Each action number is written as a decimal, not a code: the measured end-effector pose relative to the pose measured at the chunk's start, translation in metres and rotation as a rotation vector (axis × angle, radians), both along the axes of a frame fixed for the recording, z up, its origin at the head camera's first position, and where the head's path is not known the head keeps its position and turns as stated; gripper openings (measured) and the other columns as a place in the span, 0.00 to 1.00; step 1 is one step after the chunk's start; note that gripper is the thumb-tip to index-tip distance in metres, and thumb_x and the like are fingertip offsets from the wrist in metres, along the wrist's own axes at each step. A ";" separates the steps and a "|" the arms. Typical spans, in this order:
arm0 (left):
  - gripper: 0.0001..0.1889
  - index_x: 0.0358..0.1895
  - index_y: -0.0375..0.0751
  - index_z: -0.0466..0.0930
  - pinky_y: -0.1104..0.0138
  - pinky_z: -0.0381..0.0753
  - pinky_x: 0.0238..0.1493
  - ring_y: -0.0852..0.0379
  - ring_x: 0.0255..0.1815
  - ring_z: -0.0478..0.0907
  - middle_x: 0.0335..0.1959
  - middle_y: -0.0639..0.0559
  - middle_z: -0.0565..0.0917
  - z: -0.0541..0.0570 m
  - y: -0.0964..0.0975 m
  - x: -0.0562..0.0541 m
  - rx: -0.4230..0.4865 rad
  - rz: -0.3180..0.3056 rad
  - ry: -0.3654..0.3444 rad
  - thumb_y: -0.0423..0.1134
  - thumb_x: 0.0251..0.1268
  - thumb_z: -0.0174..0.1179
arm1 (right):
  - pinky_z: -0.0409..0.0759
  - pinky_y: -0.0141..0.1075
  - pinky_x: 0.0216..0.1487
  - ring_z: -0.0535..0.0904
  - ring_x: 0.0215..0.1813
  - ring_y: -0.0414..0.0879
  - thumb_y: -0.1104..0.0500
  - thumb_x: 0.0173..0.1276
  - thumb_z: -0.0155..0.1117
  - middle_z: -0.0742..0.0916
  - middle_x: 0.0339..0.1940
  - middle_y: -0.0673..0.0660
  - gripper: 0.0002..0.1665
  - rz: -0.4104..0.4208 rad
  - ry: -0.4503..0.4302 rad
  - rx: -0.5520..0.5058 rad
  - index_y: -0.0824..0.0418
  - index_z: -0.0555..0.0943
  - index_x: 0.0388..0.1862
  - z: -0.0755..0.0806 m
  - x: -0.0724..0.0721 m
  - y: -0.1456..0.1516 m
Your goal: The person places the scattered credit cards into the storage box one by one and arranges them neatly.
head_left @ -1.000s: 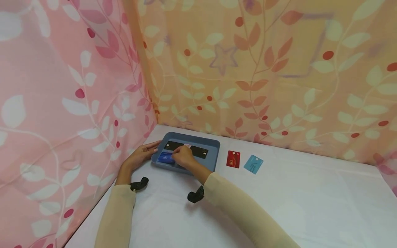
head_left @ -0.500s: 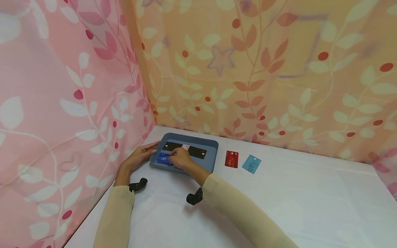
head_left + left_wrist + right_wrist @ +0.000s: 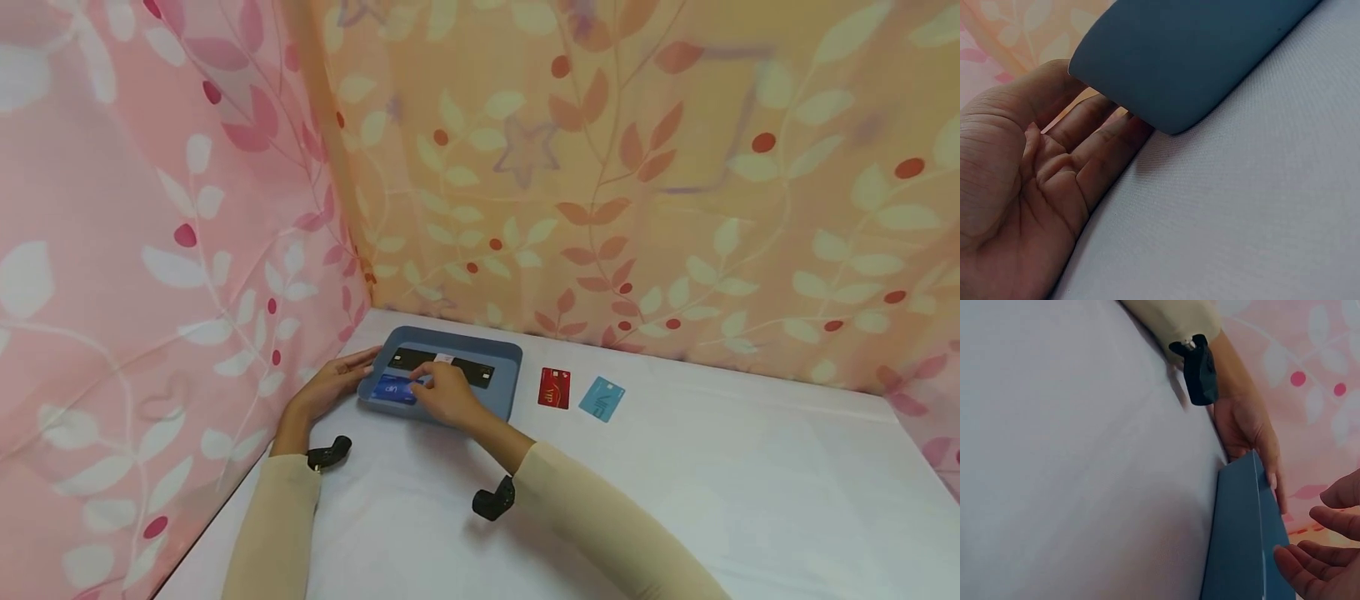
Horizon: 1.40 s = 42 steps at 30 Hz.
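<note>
A blue-grey tray [image 3: 513, 375] stands near the back left of the white table. My left hand [image 3: 333, 385] rests along its left end, fingers extended; the left wrist view shows the fingers reaching behind the tray wall [image 3: 1166, 69]. Over the tray is my right hand [image 3: 450, 397], its thumb and fingers apart with nothing between them in the right wrist view. A blue VIP card [image 3: 390, 388] lies in the tray's front left corner, close to the right fingertips. Behind it, a black card [image 3: 408, 358] and another black card [image 3: 476, 372] flank a small pale piece [image 3: 444, 358].
Right of the tray, a red VIP card [image 3: 554, 388] and a light blue VIP card [image 3: 602, 398] lie on the white tablecloth [image 3: 720, 467]. A pink patterned cloth [image 3: 112, 317] rises at the left, a yellow one [image 3: 637, 167] behind.
My right hand has let go of the blue card, and its thumb and fingers have spread apart. The left hand stays at the tray's end. The head view has shifted slightly.
</note>
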<state>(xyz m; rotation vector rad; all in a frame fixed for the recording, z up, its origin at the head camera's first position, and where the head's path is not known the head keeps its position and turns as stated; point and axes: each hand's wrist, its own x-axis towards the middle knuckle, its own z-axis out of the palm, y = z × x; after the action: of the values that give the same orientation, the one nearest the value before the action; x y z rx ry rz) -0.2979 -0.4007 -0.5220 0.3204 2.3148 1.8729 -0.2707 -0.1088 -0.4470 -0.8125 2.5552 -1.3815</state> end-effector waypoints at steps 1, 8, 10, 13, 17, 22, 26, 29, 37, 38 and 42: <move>0.28 0.79 0.44 0.62 0.71 0.69 0.68 0.46 0.80 0.56 0.80 0.48 0.61 0.000 0.000 0.000 0.002 -0.001 -0.003 0.38 0.80 0.54 | 0.79 0.29 0.31 0.82 0.33 0.39 0.59 0.72 0.63 0.89 0.39 0.53 0.13 0.003 0.010 -0.003 0.61 0.86 0.51 0.001 0.003 0.003; 0.29 0.78 0.43 0.62 0.78 0.70 0.63 0.46 0.81 0.55 0.80 0.45 0.61 0.000 0.000 0.001 0.003 -0.003 0.006 0.39 0.79 0.55 | 0.83 0.39 0.49 0.84 0.50 0.49 0.60 0.71 0.62 0.89 0.50 0.52 0.12 0.050 0.082 -0.024 0.58 0.88 0.48 0.014 0.020 0.024; 0.29 0.79 0.43 0.62 0.79 0.70 0.63 0.45 0.81 0.55 0.80 0.45 0.61 0.000 0.000 0.001 -0.003 -0.005 0.016 0.39 0.79 0.55 | 0.83 0.42 0.51 0.84 0.51 0.50 0.60 0.71 0.61 0.88 0.51 0.53 0.12 0.070 0.108 -0.039 0.58 0.88 0.48 0.019 0.025 0.031; 0.29 0.78 0.43 0.62 0.78 0.70 0.63 0.46 0.80 0.56 0.79 0.46 0.62 -0.001 -0.001 0.001 -0.003 -0.004 0.020 0.39 0.78 0.55 | 0.83 0.46 0.52 0.84 0.52 0.50 0.60 0.72 0.61 0.88 0.53 0.53 0.11 0.094 0.128 -0.059 0.58 0.88 0.48 0.023 0.033 0.042; 0.29 0.79 0.45 0.63 0.78 0.70 0.63 0.47 0.80 0.56 0.79 0.47 0.63 -0.001 -0.003 0.002 -0.018 0.001 0.020 0.40 0.79 0.55 | 0.84 0.40 0.49 0.82 0.54 0.50 0.60 0.74 0.60 0.87 0.54 0.52 0.11 0.127 0.119 -0.075 0.56 0.87 0.48 0.027 0.042 0.057; 0.28 0.78 0.48 0.64 0.77 0.71 0.63 0.48 0.80 0.57 0.79 0.48 0.64 0.001 -0.001 0.005 -0.033 0.022 0.007 0.42 0.79 0.55 | 0.83 0.33 0.46 0.81 0.54 0.47 0.58 0.75 0.60 0.87 0.54 0.50 0.11 0.150 0.101 -0.078 0.54 0.87 0.50 0.031 0.051 0.080; 0.28 0.78 0.48 0.64 0.76 0.70 0.64 0.47 0.80 0.57 0.79 0.47 0.64 0.002 0.000 0.005 -0.039 0.020 0.007 0.42 0.79 0.55 | 0.84 0.33 0.44 0.82 0.53 0.47 0.58 0.75 0.61 0.87 0.54 0.49 0.11 0.126 0.107 -0.089 0.54 0.87 0.50 0.032 0.057 0.096; 0.28 0.78 0.48 0.63 0.76 0.70 0.64 0.47 0.80 0.58 0.79 0.47 0.64 0.002 0.001 0.005 -0.042 0.021 0.006 0.41 0.79 0.55 | 0.84 0.33 0.43 0.82 0.52 0.43 0.59 0.74 0.62 0.88 0.53 0.48 0.11 0.097 0.109 -0.101 0.54 0.87 0.51 0.032 0.059 0.107; 0.28 0.79 0.47 0.62 0.76 0.70 0.64 0.46 0.80 0.57 0.79 0.46 0.62 0.000 0.001 0.003 -0.026 -0.009 0.012 0.39 0.80 0.54 | 0.85 0.36 0.43 0.83 0.47 0.38 0.62 0.71 0.67 0.89 0.47 0.45 0.11 -0.006 0.157 -0.137 0.54 0.88 0.50 0.027 0.059 0.136; 0.28 0.79 0.46 0.62 0.76 0.70 0.64 0.46 0.80 0.56 0.79 0.46 0.62 0.000 0.001 0.003 -0.021 -0.011 0.015 0.39 0.80 0.53 | 0.85 0.37 0.43 0.83 0.47 0.39 0.61 0.71 0.67 0.89 0.47 0.46 0.11 -0.013 0.160 -0.138 0.54 0.88 0.50 0.027 0.058 0.140; 0.28 0.79 0.46 0.62 0.77 0.69 0.64 0.46 0.81 0.54 0.80 0.46 0.62 -0.002 0.000 0.002 -0.014 -0.010 0.027 0.38 0.80 0.53 | 0.85 0.38 0.43 0.84 0.47 0.40 0.61 0.71 0.67 0.90 0.46 0.47 0.11 -0.026 0.177 -0.133 0.56 0.88 0.51 0.025 0.055 0.152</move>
<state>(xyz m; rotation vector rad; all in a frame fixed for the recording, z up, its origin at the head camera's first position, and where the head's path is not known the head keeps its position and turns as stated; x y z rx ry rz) -0.2959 -0.4009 -0.5245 0.3575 2.3374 1.8585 -0.2161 0.0429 -0.4218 -0.9675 2.6340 -1.5675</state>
